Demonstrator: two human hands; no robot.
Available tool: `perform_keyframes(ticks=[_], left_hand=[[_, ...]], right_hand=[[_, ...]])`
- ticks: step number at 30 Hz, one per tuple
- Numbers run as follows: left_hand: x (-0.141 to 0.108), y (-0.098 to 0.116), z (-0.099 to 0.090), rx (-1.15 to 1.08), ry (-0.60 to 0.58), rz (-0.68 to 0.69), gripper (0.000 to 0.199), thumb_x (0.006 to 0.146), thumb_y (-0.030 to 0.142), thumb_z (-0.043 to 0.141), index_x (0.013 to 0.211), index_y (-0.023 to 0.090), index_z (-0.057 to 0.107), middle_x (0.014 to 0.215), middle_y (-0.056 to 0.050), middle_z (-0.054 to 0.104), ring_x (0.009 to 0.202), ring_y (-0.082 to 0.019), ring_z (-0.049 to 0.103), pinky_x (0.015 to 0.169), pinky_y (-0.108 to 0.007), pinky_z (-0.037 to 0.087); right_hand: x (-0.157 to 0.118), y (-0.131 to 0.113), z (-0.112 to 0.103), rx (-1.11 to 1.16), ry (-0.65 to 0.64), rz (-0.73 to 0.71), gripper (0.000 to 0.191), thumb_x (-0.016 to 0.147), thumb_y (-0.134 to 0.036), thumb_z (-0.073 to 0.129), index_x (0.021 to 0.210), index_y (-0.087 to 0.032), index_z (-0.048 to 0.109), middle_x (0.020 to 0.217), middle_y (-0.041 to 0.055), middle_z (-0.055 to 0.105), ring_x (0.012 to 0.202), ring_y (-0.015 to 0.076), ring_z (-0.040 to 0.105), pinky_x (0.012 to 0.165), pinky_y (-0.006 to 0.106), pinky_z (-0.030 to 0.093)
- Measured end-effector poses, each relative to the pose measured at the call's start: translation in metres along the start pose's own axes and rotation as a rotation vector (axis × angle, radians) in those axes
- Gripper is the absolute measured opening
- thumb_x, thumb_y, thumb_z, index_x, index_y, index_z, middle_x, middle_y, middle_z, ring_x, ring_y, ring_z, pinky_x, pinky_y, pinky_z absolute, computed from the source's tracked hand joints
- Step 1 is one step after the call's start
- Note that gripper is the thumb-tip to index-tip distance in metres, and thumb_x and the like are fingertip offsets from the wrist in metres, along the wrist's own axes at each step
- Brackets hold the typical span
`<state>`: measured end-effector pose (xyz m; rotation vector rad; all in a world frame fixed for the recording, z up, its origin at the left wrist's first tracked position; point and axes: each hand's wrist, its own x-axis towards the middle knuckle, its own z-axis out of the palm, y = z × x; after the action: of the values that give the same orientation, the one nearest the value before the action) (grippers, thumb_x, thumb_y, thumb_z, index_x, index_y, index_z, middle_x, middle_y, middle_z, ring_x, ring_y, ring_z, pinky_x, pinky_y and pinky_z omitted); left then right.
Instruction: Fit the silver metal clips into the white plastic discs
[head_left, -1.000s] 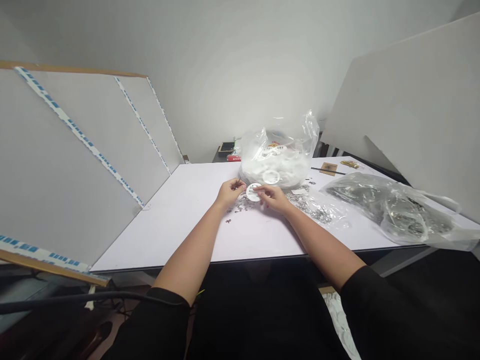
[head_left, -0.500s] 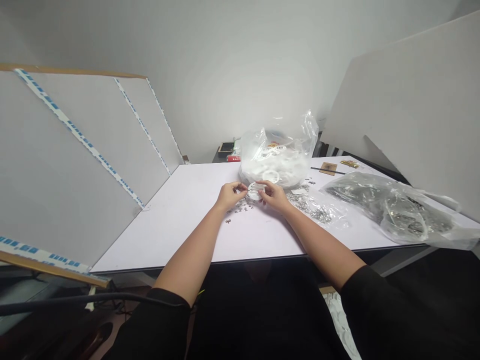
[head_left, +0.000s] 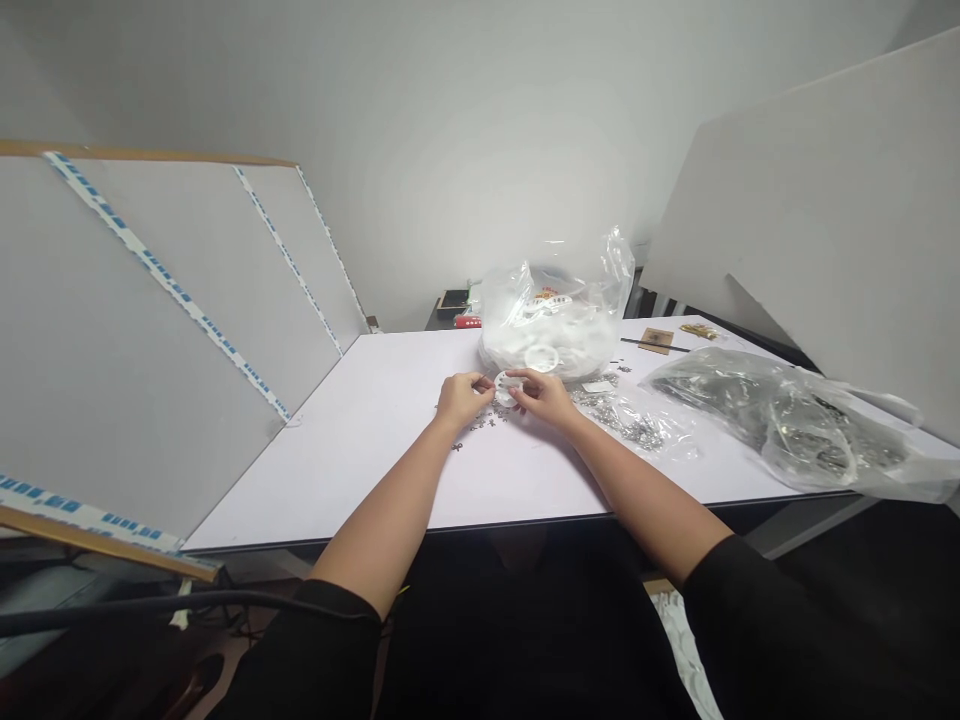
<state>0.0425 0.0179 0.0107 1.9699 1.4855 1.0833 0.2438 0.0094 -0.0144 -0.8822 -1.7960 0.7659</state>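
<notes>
A round white plastic disc (head_left: 504,391) with slots is held above the table by my right hand (head_left: 545,397), thumb and fingers closed on its right side. My left hand (head_left: 463,399) is pinched at the disc's left edge; whatever lies between its fingertips is too small to make out. Below both hands, small metal pieces (head_left: 491,418) are scattered on the white tabletop. Just behind stands a clear plastic bag (head_left: 555,325) filled with white plastic parts.
A flat clear bag of small metal parts (head_left: 630,420) lies right of my hands. Farther right is a larger bag of dark parts (head_left: 795,410). A brown card (head_left: 656,341) and a thin black rod (head_left: 637,342) lie behind. Upright panels (head_left: 150,330) flank the table (head_left: 322,450).
The disc has tilted and turned in my fingers, so less of its face shows. My right fingers reach farther over it. My left hand stays pinched beside it.
</notes>
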Motion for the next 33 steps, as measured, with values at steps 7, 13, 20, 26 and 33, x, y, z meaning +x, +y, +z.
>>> perform_keyframes(ticks=[7,13,20,26,33], left_hand=[[-0.001,-0.002,0.005,0.070,-0.015,0.025,0.007,0.079,0.025,0.071,0.081,0.019,0.073,0.087,-0.005,0.075,0.084,-0.021,0.066,0.078,-0.032,0.045],[0.001,-0.007,0.002,-0.007,-0.078,0.070,0.012,0.081,0.031,0.071,0.082,0.019,0.073,0.087,-0.004,0.073,0.081,-0.018,0.061,0.077,-0.031,0.042],[0.007,-0.015,0.002,-0.202,-0.139,0.058,0.022,0.074,0.035,0.073,0.083,0.016,0.069,0.081,-0.003,0.069,0.074,-0.015,0.056,0.072,-0.028,0.041],[0.004,-0.005,-0.005,-0.442,-0.220,-0.080,0.044,0.061,0.044,0.085,0.086,0.015,0.064,0.072,-0.004,0.067,0.068,-0.014,0.057,0.066,-0.027,0.040],[0.002,-0.004,-0.014,-0.512,-0.391,-0.174,0.061,0.057,0.049,0.090,0.100,0.015,0.062,0.077,-0.004,0.068,0.049,-0.005,0.036,0.048,-0.024,0.021]], right_hand=[[0.001,0.001,0.001,0.053,-0.011,-0.001,0.056,0.085,-0.059,0.070,0.121,-0.015,0.068,0.064,-0.0014,0.058,0.056,0.0174,0.066,0.060,0.031,0.054],[0.001,0.003,-0.002,0.160,-0.015,0.051,0.063,0.082,-0.064,0.072,0.122,-0.015,0.065,0.068,0.0013,0.065,0.059,0.0182,0.067,0.062,0.033,0.057],[0.002,0.000,-0.008,0.221,-0.020,0.092,0.062,0.081,-0.063,0.075,0.121,-0.016,0.064,0.072,0.0028,0.067,0.060,0.0184,0.067,0.062,0.033,0.058],[0.002,-0.003,-0.014,0.267,-0.051,0.110,0.064,0.082,-0.061,0.074,0.125,-0.016,0.061,0.081,0.0044,0.071,0.062,0.0168,0.067,0.063,0.033,0.059],[0.002,-0.003,-0.016,0.321,-0.077,0.116,0.062,0.081,-0.059,0.075,0.125,-0.016,0.063,0.083,0.0056,0.071,0.064,0.0164,0.066,0.061,0.032,0.059]])
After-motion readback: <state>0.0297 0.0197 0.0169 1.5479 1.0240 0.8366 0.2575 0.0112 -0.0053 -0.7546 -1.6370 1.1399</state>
